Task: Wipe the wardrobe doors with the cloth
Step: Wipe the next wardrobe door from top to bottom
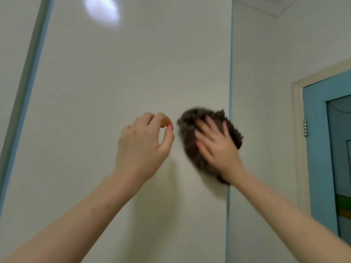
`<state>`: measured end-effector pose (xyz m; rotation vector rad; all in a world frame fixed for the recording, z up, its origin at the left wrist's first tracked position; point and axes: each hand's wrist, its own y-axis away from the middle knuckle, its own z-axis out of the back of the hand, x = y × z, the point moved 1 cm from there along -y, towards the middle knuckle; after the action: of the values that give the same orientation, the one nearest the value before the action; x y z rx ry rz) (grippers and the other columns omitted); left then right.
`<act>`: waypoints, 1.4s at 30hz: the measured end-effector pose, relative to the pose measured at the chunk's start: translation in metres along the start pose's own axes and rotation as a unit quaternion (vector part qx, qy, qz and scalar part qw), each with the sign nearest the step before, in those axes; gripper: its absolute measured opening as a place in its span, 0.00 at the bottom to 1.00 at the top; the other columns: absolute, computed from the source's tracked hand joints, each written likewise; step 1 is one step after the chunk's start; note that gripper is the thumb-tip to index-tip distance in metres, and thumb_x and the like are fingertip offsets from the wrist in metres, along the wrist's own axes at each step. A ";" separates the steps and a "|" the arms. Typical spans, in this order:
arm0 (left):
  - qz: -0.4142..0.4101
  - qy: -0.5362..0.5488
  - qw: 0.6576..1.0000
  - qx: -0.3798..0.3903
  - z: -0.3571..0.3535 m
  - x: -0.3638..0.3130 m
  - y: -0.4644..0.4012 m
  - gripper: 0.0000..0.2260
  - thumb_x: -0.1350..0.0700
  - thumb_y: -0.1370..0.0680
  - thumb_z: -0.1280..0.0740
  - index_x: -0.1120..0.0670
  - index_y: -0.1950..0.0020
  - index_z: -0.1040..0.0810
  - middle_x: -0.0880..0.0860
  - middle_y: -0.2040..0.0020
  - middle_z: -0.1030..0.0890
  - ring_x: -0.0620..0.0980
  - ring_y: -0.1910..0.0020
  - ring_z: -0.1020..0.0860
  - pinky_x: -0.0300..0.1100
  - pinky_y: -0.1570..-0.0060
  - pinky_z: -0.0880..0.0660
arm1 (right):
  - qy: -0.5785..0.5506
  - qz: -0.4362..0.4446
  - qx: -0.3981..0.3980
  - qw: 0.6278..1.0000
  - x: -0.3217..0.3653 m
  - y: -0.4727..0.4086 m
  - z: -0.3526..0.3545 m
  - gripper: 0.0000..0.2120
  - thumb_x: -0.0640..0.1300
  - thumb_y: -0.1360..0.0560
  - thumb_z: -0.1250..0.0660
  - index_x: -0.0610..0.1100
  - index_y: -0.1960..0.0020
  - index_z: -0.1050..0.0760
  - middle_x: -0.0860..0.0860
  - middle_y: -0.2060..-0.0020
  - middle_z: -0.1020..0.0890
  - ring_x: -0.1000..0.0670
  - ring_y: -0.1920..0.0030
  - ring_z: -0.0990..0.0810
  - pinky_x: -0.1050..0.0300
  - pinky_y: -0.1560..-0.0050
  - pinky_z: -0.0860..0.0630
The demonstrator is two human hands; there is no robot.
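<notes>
Blue room door (315,149) at right, cream frame (296,130), metal hinge (305,128).

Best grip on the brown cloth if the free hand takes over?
Judging by pose: take the cloth at its bunched upper-left edge, the bare part beside the left hand. Come from the left, fingers pinching the fluffy fold off the wardrobe door. The right hand covers the rest, pressing flat.

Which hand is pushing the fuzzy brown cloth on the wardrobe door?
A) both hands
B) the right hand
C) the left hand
B: the right hand lies flat with spread fingers on the cloth, while the left hand hovers beside it, apart.
</notes>
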<state>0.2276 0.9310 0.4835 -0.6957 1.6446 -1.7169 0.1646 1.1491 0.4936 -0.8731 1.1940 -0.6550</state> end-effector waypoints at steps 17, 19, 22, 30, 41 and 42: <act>-0.002 -0.005 1.000 0.001 0.011 0.002 0.027 0.11 0.48 0.25 0.45 0.47 0.55 0.24 0.44 0.57 0.23 0.48 0.59 0.23 0.44 0.60 0.30 | -0.033 0.135 0.052 0.989 0.054 0.058 -0.006 0.19 0.53 0.17 0.47 0.52 0.28 0.36 0.50 0.27 0.35 0.47 0.24 0.44 0.34 0.27 0.49; -0.004 -0.011 1.000 0.006 0.013 0.003 0.028 0.11 0.48 0.25 0.46 0.47 0.55 0.25 0.45 0.57 0.23 0.48 0.59 0.23 0.44 0.59 0.30 | -0.047 0.127 0.066 0.989 0.037 0.045 -0.002 0.18 0.53 0.17 0.50 0.52 0.29 0.35 0.51 0.29 0.34 0.51 0.23 0.47 0.38 0.26 0.52; 0.003 -0.020 1.000 0.015 0.016 0.005 0.029 0.11 0.47 0.25 0.45 0.47 0.55 0.25 0.45 0.57 0.23 0.48 0.58 0.24 0.44 0.58 0.31 | -0.047 -0.017 0.040 0.998 -0.002 -0.009 0.008 0.22 0.54 0.19 0.49 0.52 0.27 0.38 0.48 0.27 0.35 0.50 0.23 0.48 0.40 0.27 0.55; 0.028 -0.031 0.998 0.042 0.028 0.015 0.054 0.08 0.49 0.25 0.43 0.47 0.54 0.25 0.44 0.56 0.24 0.46 0.56 0.24 0.42 0.58 0.34 | -0.101 -0.188 -0.023 0.977 -0.010 -0.049 0.014 0.21 0.49 0.19 0.45 0.51 0.26 0.36 0.49 0.24 0.40 0.47 0.23 0.51 0.35 0.27 0.59; 0.053 -0.060 0.991 0.105 0.028 0.027 0.111 0.12 0.49 0.25 0.45 0.50 0.53 0.24 0.47 0.55 0.22 0.51 0.58 0.23 0.46 0.58 0.30 | -0.068 0.245 0.143 0.957 0.156 0.246 -0.020 0.19 0.51 0.21 0.37 0.53 0.30 0.31 0.53 0.31 0.30 0.50 0.26 0.37 0.37 0.27 0.42; 0.053 -0.059 0.991 0.105 0.029 0.026 0.113 0.12 0.49 0.25 0.45 0.50 0.53 0.24 0.48 0.55 0.22 0.51 0.58 0.23 0.46 0.58 0.30 | -0.062 0.267 0.145 0.951 0.152 0.243 -0.019 0.19 0.49 0.21 0.36 0.52 0.30 0.30 0.53 0.32 0.28 0.50 0.27 0.35 0.37 0.27 0.43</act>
<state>0.2435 0.8922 0.3718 -0.5869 1.3717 -1.7075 0.1824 1.1471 0.2069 -0.3118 1.1196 -0.3147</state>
